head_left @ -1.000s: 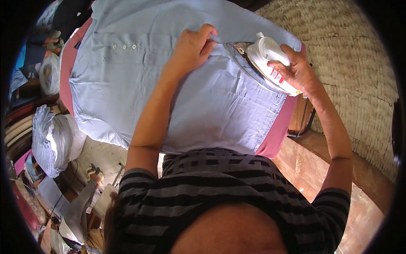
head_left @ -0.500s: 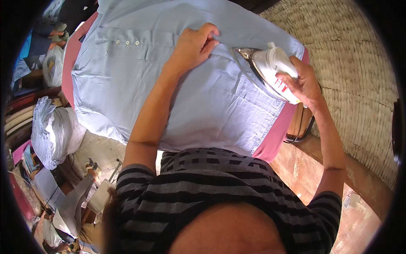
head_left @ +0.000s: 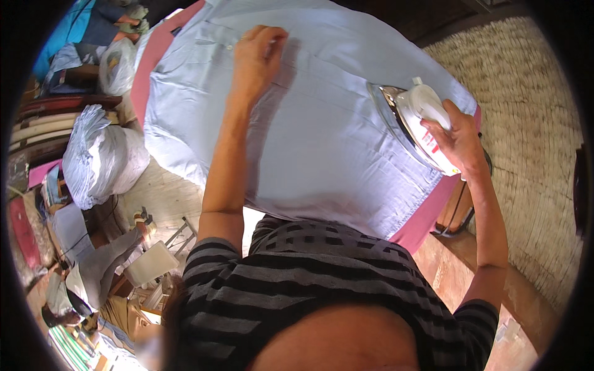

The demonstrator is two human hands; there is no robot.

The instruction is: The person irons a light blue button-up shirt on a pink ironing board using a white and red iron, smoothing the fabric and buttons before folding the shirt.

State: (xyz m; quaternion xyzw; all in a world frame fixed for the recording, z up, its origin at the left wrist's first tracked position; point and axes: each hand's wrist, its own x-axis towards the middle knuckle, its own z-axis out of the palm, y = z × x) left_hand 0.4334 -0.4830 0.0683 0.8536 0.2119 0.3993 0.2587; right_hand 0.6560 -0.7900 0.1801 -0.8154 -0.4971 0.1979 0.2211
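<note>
A light blue buttoned shirt (head_left: 322, 142) lies spread over a padded surface whose dusty-pink cover (head_left: 416, 224) shows at the edges. My right hand (head_left: 464, 141) wraps round the handle of a white iron (head_left: 422, 106) with red marks. The iron is at the shirt's right part, its pointed tip turned far left and part of its metal sole showing. My left hand (head_left: 255, 54) is over the far part of the shirt near a small button, fingers loosely bent and thumb apart; its shadow falls on the cloth. I see nothing in that hand. Creases run across the shirt near the iron.
Blue and white plastic bags (head_left: 102, 164) stand at the left, with a clear bag (head_left: 119, 67) farther back. Another person's hands (head_left: 129, 29) show far left; a grey-clothed leg (head_left: 114, 256) is lower left. Woven matting (head_left: 526, 111) covers the right. A dark cord (head_left: 489, 164) loops beside the iron.
My left hand has moved left and slightly farther away over the shirt. The iron stays in my right hand over the shirt's right part. The whole view has shifted, bringing more of the left side in.
</note>
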